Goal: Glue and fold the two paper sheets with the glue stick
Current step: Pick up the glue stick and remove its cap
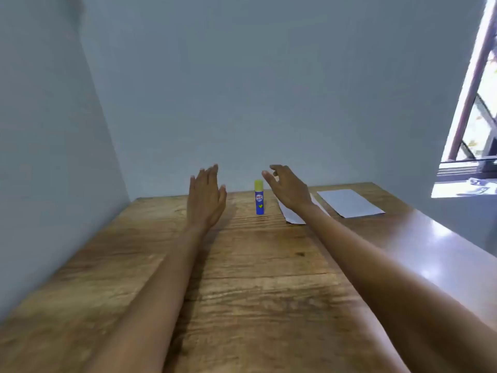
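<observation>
Head view: glue stick (259,197), blue body with yellow cap, stands upright near the far edge of the wooden worktop (242,278), cap on. Left hand (205,200) raised left of it, fingers straight and together, holding nothing. Right hand (289,188) raised right of it, fingers loosely spread, holding nothing, not touching the stick. Two white paper sheets lie flat toward the far right corner: near sheet (291,215) partly hidden under the right wrist, far sheet (349,202) beside it, apart.
</observation>
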Demonstrator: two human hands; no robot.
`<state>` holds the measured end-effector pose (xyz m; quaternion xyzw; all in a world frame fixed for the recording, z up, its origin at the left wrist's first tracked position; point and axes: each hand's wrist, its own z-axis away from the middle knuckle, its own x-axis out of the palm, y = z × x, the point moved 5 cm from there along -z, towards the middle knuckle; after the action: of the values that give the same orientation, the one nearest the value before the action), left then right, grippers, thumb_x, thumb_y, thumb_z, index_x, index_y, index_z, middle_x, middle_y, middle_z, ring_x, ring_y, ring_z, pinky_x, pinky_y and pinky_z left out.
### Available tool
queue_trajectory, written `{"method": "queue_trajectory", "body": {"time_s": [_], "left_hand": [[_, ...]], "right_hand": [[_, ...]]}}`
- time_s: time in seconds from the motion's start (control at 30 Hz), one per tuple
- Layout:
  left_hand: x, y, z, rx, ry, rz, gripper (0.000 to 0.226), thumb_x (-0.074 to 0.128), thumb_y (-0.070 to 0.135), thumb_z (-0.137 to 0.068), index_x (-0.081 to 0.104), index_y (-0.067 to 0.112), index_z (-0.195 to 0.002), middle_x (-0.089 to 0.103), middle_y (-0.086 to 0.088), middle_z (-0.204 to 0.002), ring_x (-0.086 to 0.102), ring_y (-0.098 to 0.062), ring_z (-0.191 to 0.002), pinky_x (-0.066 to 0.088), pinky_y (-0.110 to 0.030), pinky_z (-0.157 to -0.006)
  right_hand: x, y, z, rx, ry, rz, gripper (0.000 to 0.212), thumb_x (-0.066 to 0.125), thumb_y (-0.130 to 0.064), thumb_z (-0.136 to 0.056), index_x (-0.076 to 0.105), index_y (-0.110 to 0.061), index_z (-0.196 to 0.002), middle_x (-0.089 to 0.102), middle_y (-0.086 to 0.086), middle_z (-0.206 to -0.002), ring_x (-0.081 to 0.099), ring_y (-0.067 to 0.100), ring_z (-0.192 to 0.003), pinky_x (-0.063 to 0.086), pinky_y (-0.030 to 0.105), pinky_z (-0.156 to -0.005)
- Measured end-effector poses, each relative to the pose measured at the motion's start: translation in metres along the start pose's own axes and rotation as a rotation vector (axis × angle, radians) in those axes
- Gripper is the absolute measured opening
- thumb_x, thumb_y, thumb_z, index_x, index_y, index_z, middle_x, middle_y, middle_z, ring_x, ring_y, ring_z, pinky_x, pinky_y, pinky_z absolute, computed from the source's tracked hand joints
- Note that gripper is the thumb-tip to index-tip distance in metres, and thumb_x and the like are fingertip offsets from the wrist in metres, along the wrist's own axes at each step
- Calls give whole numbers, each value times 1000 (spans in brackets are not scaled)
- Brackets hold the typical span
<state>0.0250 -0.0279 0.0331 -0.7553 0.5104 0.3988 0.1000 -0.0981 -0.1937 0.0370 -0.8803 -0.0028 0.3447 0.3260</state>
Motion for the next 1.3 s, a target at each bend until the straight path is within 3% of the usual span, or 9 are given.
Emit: {"method": "queue_trajectory", "body": {"time_s": [0.17, 0.4, 0.57, 0.67, 0.87, 1.0, 1.1, 1.23, 1.3], "left_hand": [[-15, 7, 24, 60, -26, -24, 54, 39, 17, -96, 24, 7, -147, 34, -11, -151, 23, -24, -143, 2, -43, -120], [-5, -6, 20, -52, -15, 238, 51, 50, 16, -92, 36, 11, -141, 44, -6, -144, 38, -19, -135, 5, -43, -119], [-6, -25, 22, -266, 21, 656, 41, 64, 26, -87, 56, 11, -124, 64, -6, -120, 59, -15, -105, 48, -28, -89], [-10, -31, 21, -299, 48, 662, 28, 67, 28, -85, 65, 12, -108, 70, -6, -97, 61, -10, -80, 45, -18, -67], [-8, -36, 16, -338, 40, 678, 19, 70, 24, -83, 70, 7, -91, 72, -10, -83, 69, -22, -73, 53, -30, -67], [-14, -43, 19, -352, 145, 725, 14, 69, 20, -84, 69, 7, -85, 70, -8, -79, 67, -23, -72, 51, -30, -66], [-20, -55, 23, -388, 248, 696, 12, 68, 19, -84, 69, 8, -87, 68, -4, -79, 61, -13, -71, 45, -20, -65], [-22, -67, 28, -410, 318, 651, 12, 66, 18, -86, 68, 7, -90, 60, 4, -74, 51, -3, -62, 37, -6, -55], [-22, -66, 26, -394, 330, 655, 11, 65, 18, -87, 67, 8, -90, 60, 5, -74, 51, -2, -63, 38, -3, -57]], "right_hand": [[18, -18, 9, 49, -101, 113, 66, 47, -54, -91, 30, -18, -144, 44, 4, -142, 51, 24, -122, 42, 39, -91], [36, -45, 1, -81, -116, 28, 33, 56, -31, -92, 55, -10, -118, 65, 12, -107, 59, 24, -92, 42, 31, -74], [52, -96, -6, -139, -278, -276, 29, 67, -29, -86, 61, -11, -108, 66, 7, -94, 64, 14, -68, 53, 21, -58], [61, -114, -11, -143, -356, -284, 29, 72, -28, -82, 67, -10, -104, 71, 9, -90, 69, 22, -80, 58, 28, -70], [56, -111, -19, -92, -468, -427, 26, 70, -17, -84, 67, -2, -105, 70, 10, -95, 67, 19, -88, 56, 27, -81], [45, -98, -25, 61, -310, -745, 23, 69, -11, -84, 60, -4, -104, 66, 18, -104, 66, 19, -88, 57, 24, -80], [59, -78, -21, 213, -190, -818, 13, 68, -5, -83, 56, -8, -88, 61, 26, -117, 64, 26, -104, 52, 36, -96], [98, -67, -15, 382, -250, -930, 39, 58, 3, -89, 46, 3, -126, 53, 24, -130, 57, 29, -117, 49, 32, -97], [117, -67, -16, 431, -282, -887, 32, 50, -5, -96, 44, 0, -126, 55, 25, -122, 58, 29, -113, 50, 31, -93]]}}
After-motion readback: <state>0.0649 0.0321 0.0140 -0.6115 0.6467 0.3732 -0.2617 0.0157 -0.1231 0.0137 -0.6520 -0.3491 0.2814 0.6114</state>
